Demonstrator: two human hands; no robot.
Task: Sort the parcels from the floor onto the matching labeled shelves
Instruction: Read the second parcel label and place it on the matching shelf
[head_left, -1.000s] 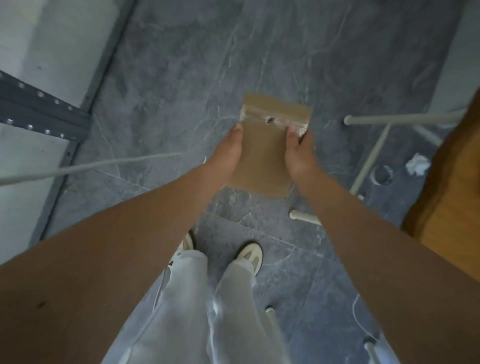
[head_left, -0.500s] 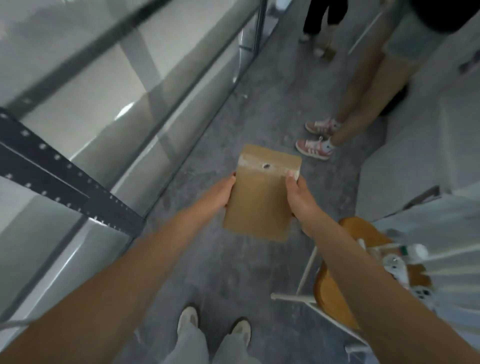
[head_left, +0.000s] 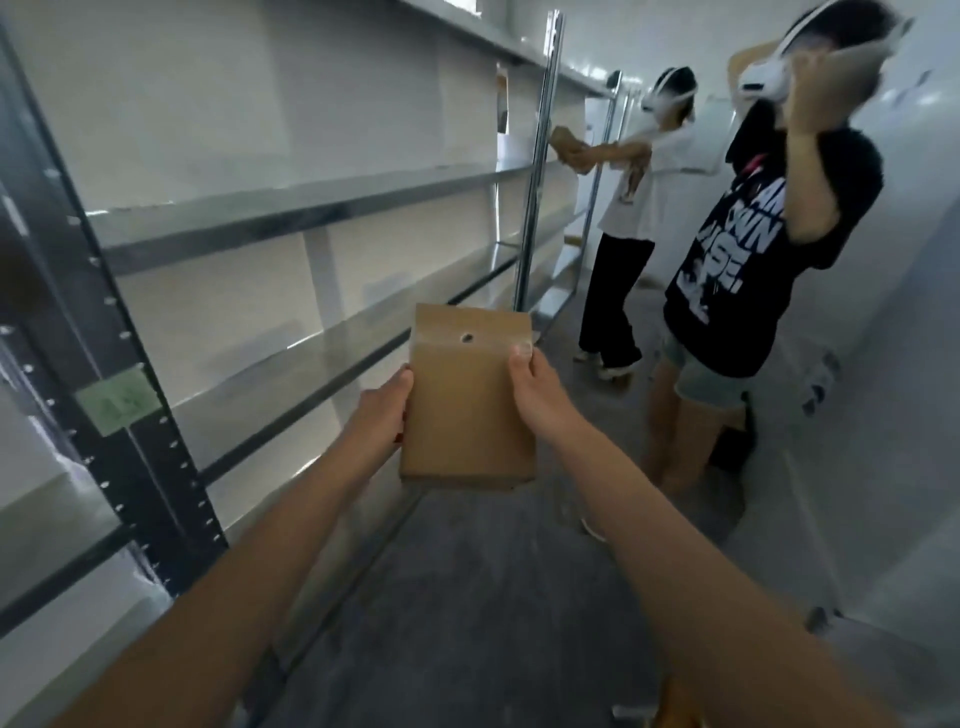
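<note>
A flat brown cardboard parcel (head_left: 467, 400) with a small hole near its top edge is held upright in front of me at waist height. My left hand (head_left: 384, 410) grips its left edge and my right hand (head_left: 535, 395) grips its right edge, thumb on the front face. A metal shelving unit (head_left: 291, 213) with several bare shelves runs along the left wall. A green label (head_left: 118, 400) is stuck on its dark near upright (head_left: 130, 415); its text is too blurred to read.
Two people stand in the aisle ahead right: one in a black printed T-shirt (head_left: 763, 249) close by, hands at a headset, and one in white (head_left: 639, 197) farther back holding a brown parcel toward the shelf. The grey floor (head_left: 467, 597) stretches between the shelving and the white right wall.
The view has swung up from the floor and my feet to the aisle and shelves. The parcel stays in both hands, now raised and held upright before the shelving.
</note>
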